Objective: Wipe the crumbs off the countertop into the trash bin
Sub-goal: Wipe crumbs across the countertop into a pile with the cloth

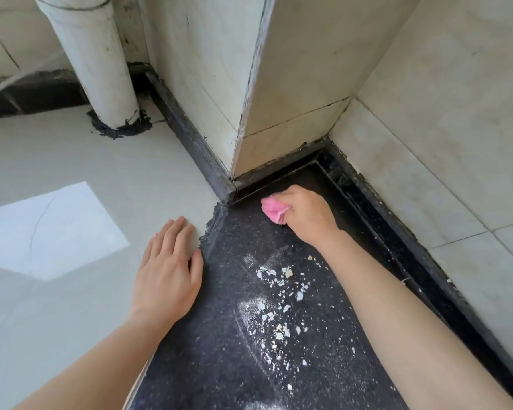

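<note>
A black speckled countertop (219, 335) runs from the bottom centre up into a wall corner. White crumbs (279, 303) and powdery smears lie scattered along its middle. My right hand (305, 216) is shut on a bunched pink cloth (273, 211), pressed on the counter at its far end near the corner, beyond the crumbs. My left hand (168, 275) lies flat with fingers spread on the pale surface (71, 306), its thumb at the counter's left edge. No trash bin is in view.
A tiled pillar (249, 84) and a tiled wall (442, 128) close off the counter's far end and right side, with a raised dark rim (412, 255) along the wall. A white pipe (98, 60) rises from the pale surface at the upper left.
</note>
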`<state>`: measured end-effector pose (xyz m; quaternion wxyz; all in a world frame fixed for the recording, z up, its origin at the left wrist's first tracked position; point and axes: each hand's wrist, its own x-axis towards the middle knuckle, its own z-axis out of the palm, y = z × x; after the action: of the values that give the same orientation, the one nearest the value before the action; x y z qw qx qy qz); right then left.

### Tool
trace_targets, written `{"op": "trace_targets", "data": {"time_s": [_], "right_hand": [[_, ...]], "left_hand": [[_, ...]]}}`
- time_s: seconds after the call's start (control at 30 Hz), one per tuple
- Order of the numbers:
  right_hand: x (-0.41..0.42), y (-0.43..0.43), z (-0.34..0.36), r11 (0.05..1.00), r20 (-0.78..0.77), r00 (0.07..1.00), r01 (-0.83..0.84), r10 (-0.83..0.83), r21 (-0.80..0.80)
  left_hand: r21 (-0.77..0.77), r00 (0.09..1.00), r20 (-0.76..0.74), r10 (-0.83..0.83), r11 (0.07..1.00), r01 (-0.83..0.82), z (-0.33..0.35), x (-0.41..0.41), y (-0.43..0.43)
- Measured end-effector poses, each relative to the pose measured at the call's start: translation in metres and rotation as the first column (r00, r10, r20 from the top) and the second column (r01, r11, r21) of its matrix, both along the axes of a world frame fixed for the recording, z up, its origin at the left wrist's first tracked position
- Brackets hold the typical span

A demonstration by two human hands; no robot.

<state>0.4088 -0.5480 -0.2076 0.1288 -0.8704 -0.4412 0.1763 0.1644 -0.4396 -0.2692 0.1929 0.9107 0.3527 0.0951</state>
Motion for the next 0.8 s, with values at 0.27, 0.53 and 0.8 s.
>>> {"op": "trace_targets", "data": {"time_s": [0.27,0.53,0.8], "right_hand": [[0.02,-0.048,0.043,0.852,-0.211,0.968,-0.224,0.137,-0.474],[0.088,0.016,-0.003,0.995,0.156,0.983,0.098,-0.097,0.005],[0.032,-0.086,0.001,0.991,0.077,0.988,0.135,-0.133,-0.021]], "left_hand": [[-0.003,0.999,-0.048,-0.017,1.0,0.017,0.005,0.0,-0.001],[0.024,0.999,-0.031,0.009,1.0,-0.008,-0.005,0.0,0.001],[0.009,1.0,-0.019,0.013,1.0,-0.013,0.002,0.001,-0.002]]}}
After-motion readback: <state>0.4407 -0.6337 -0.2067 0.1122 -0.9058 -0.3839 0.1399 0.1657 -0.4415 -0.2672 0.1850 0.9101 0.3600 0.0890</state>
